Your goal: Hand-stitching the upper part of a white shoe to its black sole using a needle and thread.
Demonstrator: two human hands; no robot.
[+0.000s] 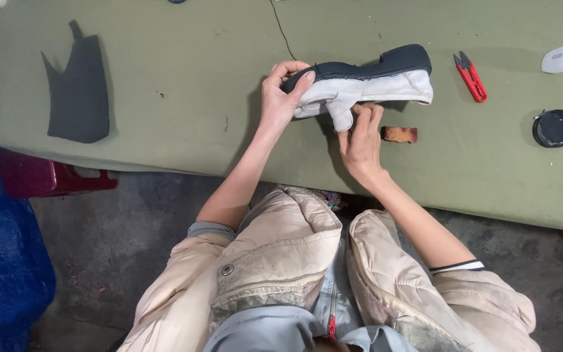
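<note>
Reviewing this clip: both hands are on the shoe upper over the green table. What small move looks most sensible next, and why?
Probably the right hand should pull the loose white lining flap taut. The left hand already grips the near end of the shoe upper, holding it above the green table, and the flap hangs free below the edge, pinched by the right fingers.

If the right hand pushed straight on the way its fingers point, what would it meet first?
The right hand points up-table and already touches the white tab of the shoe upper, so it would likely meet that first.
</note>
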